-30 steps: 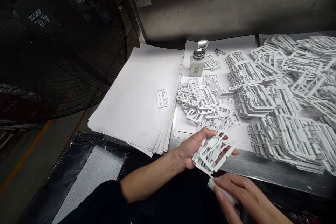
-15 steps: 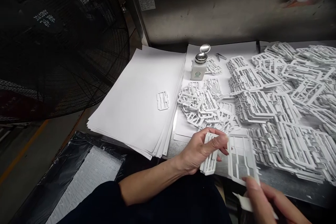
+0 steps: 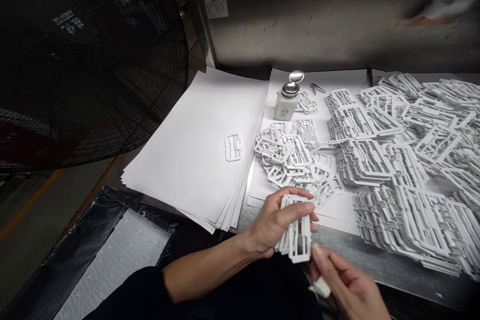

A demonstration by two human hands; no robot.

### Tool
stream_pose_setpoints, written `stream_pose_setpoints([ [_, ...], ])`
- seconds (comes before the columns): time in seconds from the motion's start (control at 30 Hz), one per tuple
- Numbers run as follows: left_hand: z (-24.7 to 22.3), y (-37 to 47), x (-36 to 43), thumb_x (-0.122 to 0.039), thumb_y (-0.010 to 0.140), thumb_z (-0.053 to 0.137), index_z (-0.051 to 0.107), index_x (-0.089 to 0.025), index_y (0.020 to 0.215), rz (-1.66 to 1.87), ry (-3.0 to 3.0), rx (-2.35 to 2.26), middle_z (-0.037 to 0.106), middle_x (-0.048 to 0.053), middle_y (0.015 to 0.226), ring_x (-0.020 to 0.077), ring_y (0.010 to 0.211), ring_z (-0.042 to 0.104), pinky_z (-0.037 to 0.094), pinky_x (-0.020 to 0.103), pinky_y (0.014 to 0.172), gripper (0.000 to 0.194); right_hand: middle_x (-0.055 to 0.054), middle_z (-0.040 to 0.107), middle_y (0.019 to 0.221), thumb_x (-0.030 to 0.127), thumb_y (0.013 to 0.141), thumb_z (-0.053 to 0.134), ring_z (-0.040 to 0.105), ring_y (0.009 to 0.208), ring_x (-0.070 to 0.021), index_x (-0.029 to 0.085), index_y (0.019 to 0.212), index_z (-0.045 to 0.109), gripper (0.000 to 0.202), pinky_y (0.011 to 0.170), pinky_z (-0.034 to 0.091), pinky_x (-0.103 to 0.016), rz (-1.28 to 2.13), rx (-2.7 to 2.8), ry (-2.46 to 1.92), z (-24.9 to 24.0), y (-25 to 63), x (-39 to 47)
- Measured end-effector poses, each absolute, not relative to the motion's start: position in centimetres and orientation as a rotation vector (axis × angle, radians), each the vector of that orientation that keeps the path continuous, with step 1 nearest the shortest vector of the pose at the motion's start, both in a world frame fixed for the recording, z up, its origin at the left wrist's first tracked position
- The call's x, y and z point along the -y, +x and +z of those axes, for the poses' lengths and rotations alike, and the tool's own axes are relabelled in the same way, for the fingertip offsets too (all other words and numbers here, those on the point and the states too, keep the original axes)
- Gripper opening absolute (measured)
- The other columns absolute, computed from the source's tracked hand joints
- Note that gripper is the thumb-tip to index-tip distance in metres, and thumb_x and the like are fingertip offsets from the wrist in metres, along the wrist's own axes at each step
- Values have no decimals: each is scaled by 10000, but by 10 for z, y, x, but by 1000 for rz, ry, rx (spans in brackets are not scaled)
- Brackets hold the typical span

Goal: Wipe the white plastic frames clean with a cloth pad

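Observation:
My left hand (image 3: pixel 275 220) is wrapped round a small stack of white slotted plastic frames (image 3: pixel 300 250), its thumb lying across the front one. Just below and right of the stack, my right hand (image 3: pixel 343 280) is closed, thumb and forefinger pinched by the front frame's lower right edge. Whether those fingertips touch the frame, I cannot tell. A small white scrap (image 3: pixel 321 287), perhaps cloth or paper, sticks out from under the right fingers. One single white frame (image 3: pixel 233 147) lies on the stacked white sheets (image 3: pixel 187 130) to the left.
Loose frames (image 3: pixel 296 152) form a heap beyond my hands, with larger piles (image 3: pixel 420 215) to the right. Behind the heap stand a white pump bottle (image 3: pixel 285 106) and a nail clipper (image 3: pixel 318 88). A big fan (image 3: pixel 86 60) looms left, above a black-lined container (image 3: pixel 116 255).
My right hand has moved left, bringing a frame to the stack in my left hand. That frame now lies on the front of the stack, under the left thumb.

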State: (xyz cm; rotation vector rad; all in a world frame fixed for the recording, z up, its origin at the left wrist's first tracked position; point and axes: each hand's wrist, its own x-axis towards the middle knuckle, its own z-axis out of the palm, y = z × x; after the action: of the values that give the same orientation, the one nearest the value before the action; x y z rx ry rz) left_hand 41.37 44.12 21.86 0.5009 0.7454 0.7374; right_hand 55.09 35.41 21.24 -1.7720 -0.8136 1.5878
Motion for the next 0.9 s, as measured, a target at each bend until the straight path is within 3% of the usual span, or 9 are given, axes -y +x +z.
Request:
stream_pose_setpoints([
  [0.1,219,406,-444,-334,784,637,545,-161,1022,782,475,-767,597,39,776,120,626,599,449,211,564,309,-21,612,686,731,693,507,572,619,-213,244,944,622,560,575,394,-299,1036,1120,-2252,215,570,-380],
  [0.2,221,400,-446,-280,789,618,537,-160,1016,777,406,-738,594,34,746,141,649,624,472,248,631,270,-13,636,684,720,737,426,588,599,-235,233,1247,479,707,584,410,-333,841,1361,-2377,210,580,-414],
  [0.27,220,398,-448,-222,766,623,522,-170,1035,758,366,-707,595,33,757,148,644,621,482,280,643,292,-2,621,642,671,755,433,589,609,-247,202,1340,376,752,575,408,-333,840,1434,-2365,205,581,-434],
  [0.43,217,392,-451,-195,729,659,525,-169,1013,703,400,-723,600,46,799,148,622,603,480,323,648,315,-5,607,603,674,715,474,575,570,-231,191,1110,503,625,554,401,-321,832,1427,-2373,206,582,-443],
  [0.57,222,382,-453,-257,754,671,533,-178,998,731,638,-847,597,37,763,148,675,587,468,320,698,291,36,526,489,679,733,473,435,393,-142,219,911,561,501,427,338,-262,1039,1334,-2224,229,585,-410],
  [0.7,239,370,-461,-329,753,676,596,-175,957,751,1062,-942,588,38,882,153,786,567,441,299,787,267,9,568,551,595,696,611,497,454,-147,201,862,611,427,407,368,-229,1239,1095,-1997,248,586,-383],
  [0.9,241,376,-457,-303,646,755,619,-166,940,258,1006,-636,593,20,771,136,655,558,428,247,605,351,6,548,514,456,670,714,487,449,-131,176,727,653,293,390,376,-203,1696,1316,-1708,246,582,-393],
])
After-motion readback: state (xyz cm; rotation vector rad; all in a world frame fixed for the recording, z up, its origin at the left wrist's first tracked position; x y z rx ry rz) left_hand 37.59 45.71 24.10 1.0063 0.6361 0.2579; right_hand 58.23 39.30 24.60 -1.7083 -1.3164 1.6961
